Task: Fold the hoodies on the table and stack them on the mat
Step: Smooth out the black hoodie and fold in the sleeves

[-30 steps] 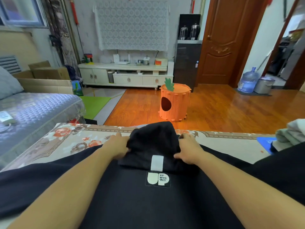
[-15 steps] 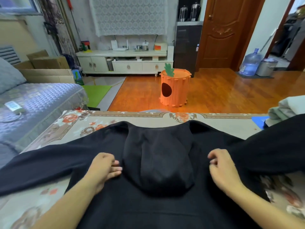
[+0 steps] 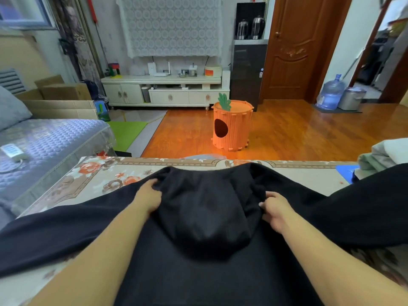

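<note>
Two hands | left hand (image 3: 150, 198), right hand (image 3: 273, 209) pinch black hoodie (image 3: 205, 217) | hood between

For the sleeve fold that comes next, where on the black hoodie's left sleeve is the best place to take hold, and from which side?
Probably near the cuff end of the left sleeve, coming from the person's near-left side. The black hoodie lies flat with that sleeve stretched out leftward and the hood already folded down, so the left hand, now at the shoulder, could carry the end across the body.
</note>
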### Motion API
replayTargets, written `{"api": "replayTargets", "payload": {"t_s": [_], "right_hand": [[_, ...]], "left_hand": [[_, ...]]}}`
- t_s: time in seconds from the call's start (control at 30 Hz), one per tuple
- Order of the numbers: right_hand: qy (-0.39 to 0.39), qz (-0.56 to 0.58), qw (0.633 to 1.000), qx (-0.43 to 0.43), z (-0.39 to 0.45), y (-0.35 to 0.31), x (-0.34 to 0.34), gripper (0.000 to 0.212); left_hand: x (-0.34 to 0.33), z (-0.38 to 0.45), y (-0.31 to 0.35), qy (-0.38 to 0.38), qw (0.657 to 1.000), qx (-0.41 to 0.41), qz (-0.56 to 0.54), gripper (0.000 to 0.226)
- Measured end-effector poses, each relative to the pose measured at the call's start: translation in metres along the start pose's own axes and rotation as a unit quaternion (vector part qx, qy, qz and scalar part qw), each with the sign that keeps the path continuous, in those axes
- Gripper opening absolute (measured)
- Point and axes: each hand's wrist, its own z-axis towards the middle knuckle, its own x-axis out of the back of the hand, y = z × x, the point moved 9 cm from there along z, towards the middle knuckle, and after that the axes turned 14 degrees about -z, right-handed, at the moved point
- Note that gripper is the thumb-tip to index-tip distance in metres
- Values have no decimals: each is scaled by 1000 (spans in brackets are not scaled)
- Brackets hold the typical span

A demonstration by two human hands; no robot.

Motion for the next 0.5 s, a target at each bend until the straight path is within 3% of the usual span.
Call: {"api": "replayTargets", "payload": {"t_s": [0.07,0.13,0.2,0.27,0.37,0.4,0.5], "right_hand": [[125,-110,985,37,-8,-13,20,48],[226,-224,941,117,-22,-35,26,42],[164,-194,961,113,-18,-31,7,33],[59,-144,986,57,-6,-11,-16,40],[38,-226,967,111,2,-23,-17,69],[13,-250,958,137,4,-30,-19,74],[-79,-297,938,161,8,-43,-23,74]], "left_hand": [[11,-14,-3,99,984,-5,146,57],[7,-46,8,150,974,-92,144,48],[-21,-86,22,98,952,-253,139,32],[-60,-121,15,-41,926,-336,169,27],[-101,-141,-22,-182,811,-401,386,37],[-99,-138,-34,-200,795,-407,404,37],[-73,-131,-48,-206,855,-387,277,19]]}}
